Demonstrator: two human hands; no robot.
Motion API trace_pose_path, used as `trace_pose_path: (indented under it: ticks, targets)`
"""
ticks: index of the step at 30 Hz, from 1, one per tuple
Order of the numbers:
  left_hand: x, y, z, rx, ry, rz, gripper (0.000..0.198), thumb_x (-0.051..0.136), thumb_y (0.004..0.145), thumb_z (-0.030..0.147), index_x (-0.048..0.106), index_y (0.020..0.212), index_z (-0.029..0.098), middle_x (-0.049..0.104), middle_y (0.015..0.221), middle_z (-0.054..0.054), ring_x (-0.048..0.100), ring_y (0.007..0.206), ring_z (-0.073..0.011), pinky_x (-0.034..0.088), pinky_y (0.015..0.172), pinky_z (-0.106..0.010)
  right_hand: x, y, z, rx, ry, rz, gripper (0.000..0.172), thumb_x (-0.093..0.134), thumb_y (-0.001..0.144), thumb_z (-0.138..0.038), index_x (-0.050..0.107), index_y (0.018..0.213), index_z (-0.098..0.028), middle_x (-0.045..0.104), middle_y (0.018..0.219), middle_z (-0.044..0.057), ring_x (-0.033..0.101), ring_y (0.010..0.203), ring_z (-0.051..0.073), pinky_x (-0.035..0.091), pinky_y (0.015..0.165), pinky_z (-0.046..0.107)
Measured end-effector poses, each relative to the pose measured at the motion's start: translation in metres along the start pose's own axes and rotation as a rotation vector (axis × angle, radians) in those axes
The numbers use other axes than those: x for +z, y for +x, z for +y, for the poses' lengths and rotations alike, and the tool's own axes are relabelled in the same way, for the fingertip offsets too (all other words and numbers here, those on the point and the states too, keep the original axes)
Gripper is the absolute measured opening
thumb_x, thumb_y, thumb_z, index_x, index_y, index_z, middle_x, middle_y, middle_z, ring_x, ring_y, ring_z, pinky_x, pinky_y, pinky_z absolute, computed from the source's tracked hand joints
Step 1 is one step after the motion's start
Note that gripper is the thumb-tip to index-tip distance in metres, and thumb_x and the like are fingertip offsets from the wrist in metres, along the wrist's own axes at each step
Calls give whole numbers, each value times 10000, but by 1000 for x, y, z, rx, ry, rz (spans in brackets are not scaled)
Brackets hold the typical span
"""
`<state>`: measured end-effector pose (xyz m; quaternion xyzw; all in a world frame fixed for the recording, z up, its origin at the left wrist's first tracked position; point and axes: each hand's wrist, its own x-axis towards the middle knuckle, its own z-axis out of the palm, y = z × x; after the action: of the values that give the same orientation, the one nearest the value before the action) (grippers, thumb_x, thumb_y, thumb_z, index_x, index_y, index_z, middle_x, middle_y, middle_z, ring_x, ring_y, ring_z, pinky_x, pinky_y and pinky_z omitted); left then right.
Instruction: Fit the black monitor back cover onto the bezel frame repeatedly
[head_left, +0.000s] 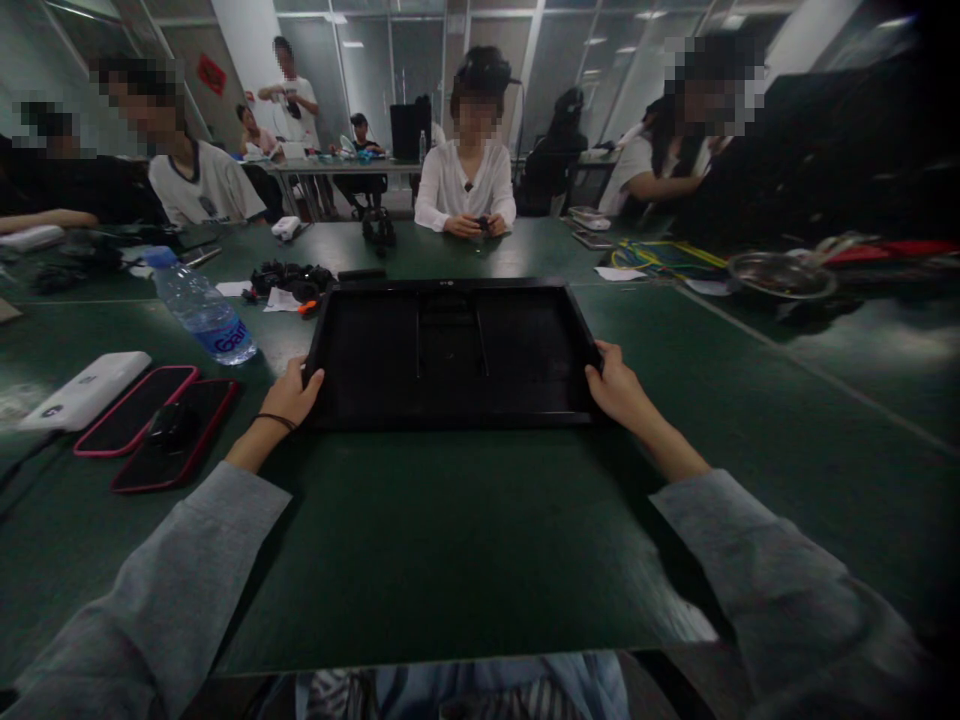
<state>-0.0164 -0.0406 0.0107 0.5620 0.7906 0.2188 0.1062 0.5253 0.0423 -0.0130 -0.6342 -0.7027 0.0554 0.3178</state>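
A wide, shallow black tray point(525, 345) with raised rims lies on the green table in front of me. Its far rim carries a small pale mark, and a narrow rectangular section is set in the middle of its floor. My left hand point(292, 392) grips the tray's left side, thumb over the rim. On the opposite side, my right hand point(619, 383) holds the rim in the same way. The fingers under the edges are partly hidden.
Left of the tray stand a tilted-looking water bottle point(206, 315), a white power bank point(88, 390) and two red-edged phones point(139, 410), point(176, 440). Black gear point(289, 280) lies behind. A metal bowl point(784, 275) and cables point(667, 258) are far right. A person point(469, 180) sits opposite.
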Motion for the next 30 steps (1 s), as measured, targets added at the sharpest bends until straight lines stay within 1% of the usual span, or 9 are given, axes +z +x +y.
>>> trace_pose_path:
  ticks: [5,11,15,18,22,26,30]
  targets:
    - [0,0,0,3,4,3,626,439,985,465,427,1492,98,670,1349,-247,655,1263,-348,492,1068,-495,0,0,-2,-5,-14,-5,598,459,869,-312,425,1403,-45,648,1243,290,679,1126,397,536,992,559]
    - [0,0,0,4,10,0,628,430,982,469,427,1487,94,668,1347,-254,653,1263,-360,495,1057,-495,-1,0,-1,-32,3,13,579,483,861,-322,444,1392,-94,677,1201,250,689,1101,388,560,957,546]
    - [0,0,0,13,4,-5,628,424,980,472,426,1484,97,668,1352,-245,644,1274,-370,487,1067,-503,0,-1,0,-17,-2,4,593,473,875,-326,433,1412,-77,673,1220,267,690,1106,392,553,964,552]
    - [-1,0,0,10,0,1,624,429,980,467,427,1485,100,670,1350,-242,645,1272,-367,487,1068,-505,1,-1,1,-16,2,9,602,477,878,-325,429,1426,-81,684,1202,253,701,1079,385,553,963,550]
    - [-1,-1,2,-8,1,4,619,443,981,463,433,1485,104,684,1325,-242,659,1256,-350,491,1068,-493,1,0,2,-16,-6,9,615,474,875,-332,433,1428,-66,678,1214,255,699,1089,383,547,979,543]
    - [-1,-1,1,-8,3,-2,623,443,983,465,432,1487,99,672,1344,-249,652,1266,-358,485,1077,-495,0,0,1,-9,4,-6,628,475,872,-325,425,1436,-52,684,1194,259,701,1070,390,542,979,557]
    - [2,1,-2,4,6,13,616,449,978,467,438,1483,113,668,1356,-243,654,1261,-359,491,1066,-508,-1,-1,-1,-34,21,17,618,494,859,-315,440,1429,-83,668,1254,255,677,1140,399,534,998,575]
